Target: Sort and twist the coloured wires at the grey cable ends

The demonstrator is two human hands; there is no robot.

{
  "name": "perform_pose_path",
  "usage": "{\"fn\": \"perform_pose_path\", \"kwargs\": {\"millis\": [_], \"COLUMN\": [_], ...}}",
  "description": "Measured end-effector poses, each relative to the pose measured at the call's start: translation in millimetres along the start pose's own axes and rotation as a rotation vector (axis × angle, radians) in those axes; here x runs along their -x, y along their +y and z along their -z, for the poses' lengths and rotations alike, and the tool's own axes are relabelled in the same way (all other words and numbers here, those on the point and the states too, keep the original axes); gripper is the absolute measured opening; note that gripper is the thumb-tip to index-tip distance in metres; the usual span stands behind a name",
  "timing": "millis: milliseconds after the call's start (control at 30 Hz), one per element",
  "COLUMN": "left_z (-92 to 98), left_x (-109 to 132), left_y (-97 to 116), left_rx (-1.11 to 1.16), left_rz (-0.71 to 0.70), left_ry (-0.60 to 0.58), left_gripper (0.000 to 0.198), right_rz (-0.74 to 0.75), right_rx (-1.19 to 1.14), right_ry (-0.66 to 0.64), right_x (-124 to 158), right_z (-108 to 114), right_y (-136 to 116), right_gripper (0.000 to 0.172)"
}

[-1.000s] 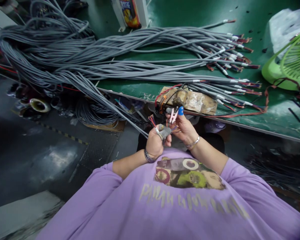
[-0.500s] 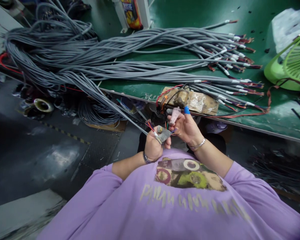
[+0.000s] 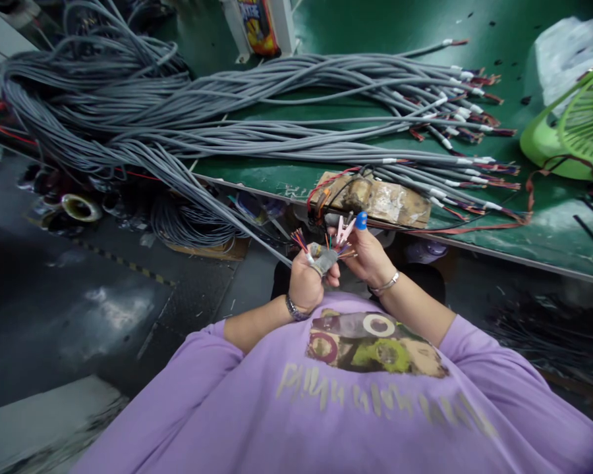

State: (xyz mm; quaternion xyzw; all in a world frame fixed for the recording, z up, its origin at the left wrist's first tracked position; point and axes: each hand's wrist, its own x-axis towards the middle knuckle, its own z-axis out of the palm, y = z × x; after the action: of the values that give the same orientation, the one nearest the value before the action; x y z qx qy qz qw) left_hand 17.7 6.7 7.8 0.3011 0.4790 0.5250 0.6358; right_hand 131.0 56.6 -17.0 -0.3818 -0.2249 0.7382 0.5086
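My left hand (image 3: pixel 306 283) is closed round the end of a grey cable (image 3: pixel 237 220), whose thin coloured wires (image 3: pixel 300 239) fan out above my taped thumb. My right hand (image 3: pixel 368 255) is pinched on a small pink clip (image 3: pixel 344 229) right beside those wires; its forefinger wears a blue cap (image 3: pixel 360 220). Both hands hover in front of my chest, just below the edge of the green bench (image 3: pixel 548 217). The held cable runs up and left into a big bundle of grey cables (image 3: pixel 257 125).
A brown taped block with red and black leads (image 3: pixel 375 196) sits at the bench edge just beyond my hands. Stripped cable ends (image 3: pixel 467 112) lie to the right, near a green plastic fan (image 3: pixel 580 128). Tape rolls (image 3: pixel 79 207) and more coils lie under the bench at left.
My hands dipped slightly and came back up. The pink clip, blurred half a second ago, is sharp again next to the wires. The cable stays in my left hand.
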Motion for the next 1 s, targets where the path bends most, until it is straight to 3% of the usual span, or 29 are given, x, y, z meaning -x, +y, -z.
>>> {"fn": "perform_pose_path", "kwargs": {"millis": [100, 267, 600, 700, 867, 1000], "left_z": [1.0, 6.0, 12.6, 16.9, 21.2, 23.5], "left_x": [-2, -2, 4, 7, 8, 6], "left_y": [-1, -5, -6, -6, -8, -11], "left_rx": [-0.005, -0.03, -0.033, -0.04, -0.074, -0.113], "left_rz": [0.009, 0.033, 0.027, 0.008, -0.014, -0.012], "left_ry": [0.002, 0.001, -0.008, -0.014, -0.019, -0.032], "left_gripper": [0.037, 0.035, 0.035, 0.037, 0.039, 0.037], "right_rz": [-0.064, -0.028, -0.068, -0.095, -0.153, -0.102], "right_rx": [-0.136, -0.212, -0.275, -0.238, -0.032, 0.158], "right_ry": [-0.014, 0.012, -0.012, -0.058, -0.242, -0.2], "right_x": [-2, -5, 3, 9, 23, 29], "right_z": [-4, -5, -7, -3, 9, 13], "right_y": [-3, -1, 1, -3, -9, -7], "right_gripper": [0.053, 0.042, 0.054, 0.057, 0.052, 0.04]}}
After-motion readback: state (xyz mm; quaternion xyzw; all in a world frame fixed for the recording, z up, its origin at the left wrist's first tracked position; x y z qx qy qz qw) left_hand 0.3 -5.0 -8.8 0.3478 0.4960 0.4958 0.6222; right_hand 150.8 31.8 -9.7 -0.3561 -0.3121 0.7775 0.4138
